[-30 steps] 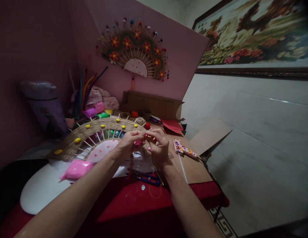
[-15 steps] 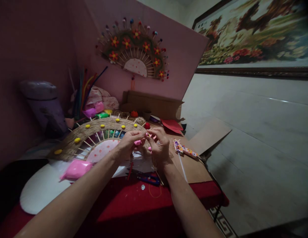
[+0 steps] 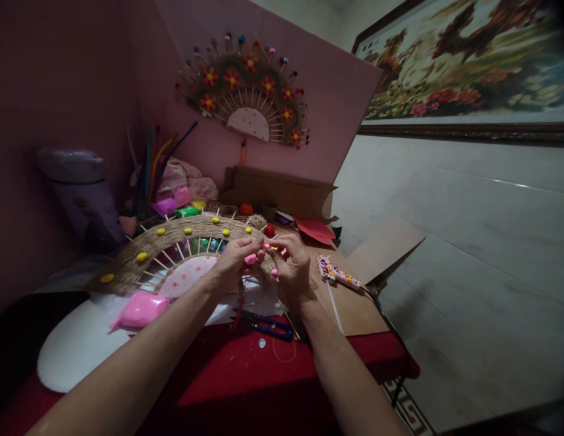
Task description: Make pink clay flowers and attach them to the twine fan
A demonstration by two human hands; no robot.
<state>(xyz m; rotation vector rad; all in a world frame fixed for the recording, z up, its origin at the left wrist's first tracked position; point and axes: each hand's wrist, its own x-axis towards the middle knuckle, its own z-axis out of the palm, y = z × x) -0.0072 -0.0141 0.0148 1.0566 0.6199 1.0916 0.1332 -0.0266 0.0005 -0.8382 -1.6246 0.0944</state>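
Note:
Over the right part of a twine-wrapped half-round fan (image 3: 140, 242), both hands work close together. My left hand (image 3: 236, 260) is closed on a lump of pink modelling clay (image 3: 251, 259), thumb and forefinger pinched. A small pink bit (image 3: 266, 246) shows between the two hands' fingertips. My right hand (image 3: 293, 266) is closed too, with another pink clay piece (image 3: 275, 273) at its curled fingers. Yellow clay dots (image 3: 160, 231) sit along the fan's twine band, and thin sticks radiate from its dotted centre. A bag of pink clay (image 3: 143, 310) lies left of my left forearm.
Blue-handled snips (image 3: 272, 327) lie on the red cloth (image 3: 209, 363) below the hands. Cardboard (image 3: 358, 312) with a flower-patterned piece (image 3: 338, 272) is at right. Clay packets (image 3: 187, 211), a purple container (image 3: 88, 200) and red paper (image 3: 315, 229) stand behind. A finished-looking fan (image 3: 249, 91) hangs above.
The fingertips have shifted slightly around the small pink bit, which shows a little farther left. Both hands stay in nearly the same place; everything else is still.

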